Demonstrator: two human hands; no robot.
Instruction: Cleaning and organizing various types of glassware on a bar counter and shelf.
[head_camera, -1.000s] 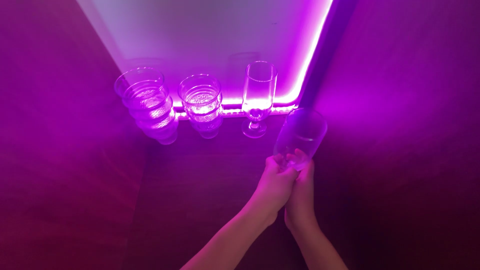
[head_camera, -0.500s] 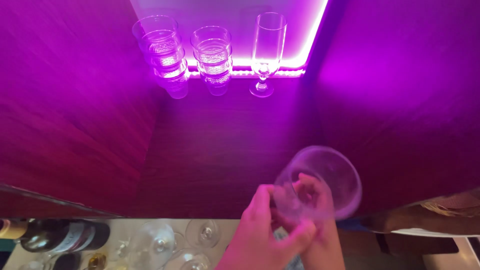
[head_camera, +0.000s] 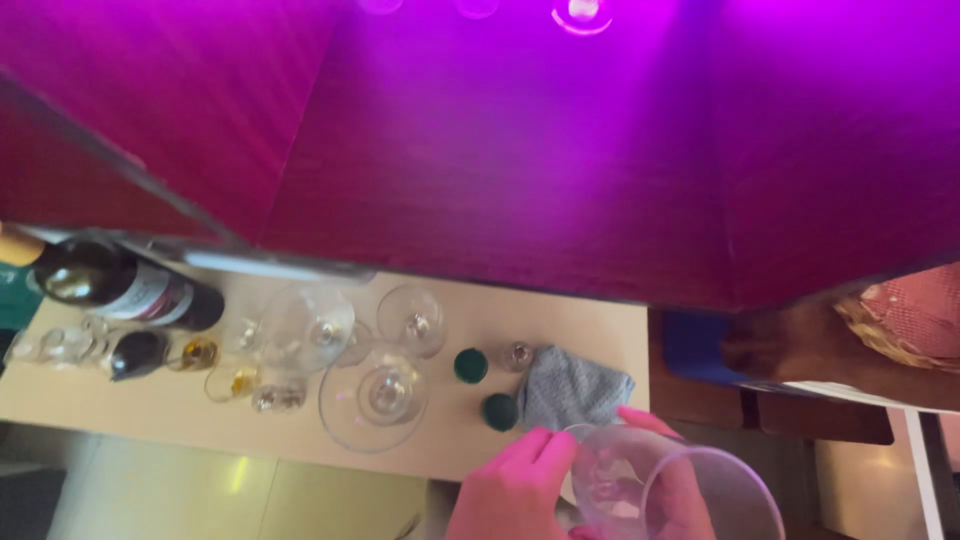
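Note:
A large clear wine glass lies tilted at the bottom of the view, its open rim toward the camera. My left hand grips it from the left side of the bowl. My right hand wraps behind it, and its fingers show through the glass. Just above the hands a crumpled grey cloth lies on the pale counter, apart from the glass.
Several empty wine glasses stand on the counter's left, beside a lying dark bottle and small glasses. Two dark green caps sit near the cloth. A purple-lit shelf panel fills the top. A basket sits at right.
The view has swung down from the lit shelf to the counter. Both hands have brought the wine glass down from shelf height to just above the counter's front edge.

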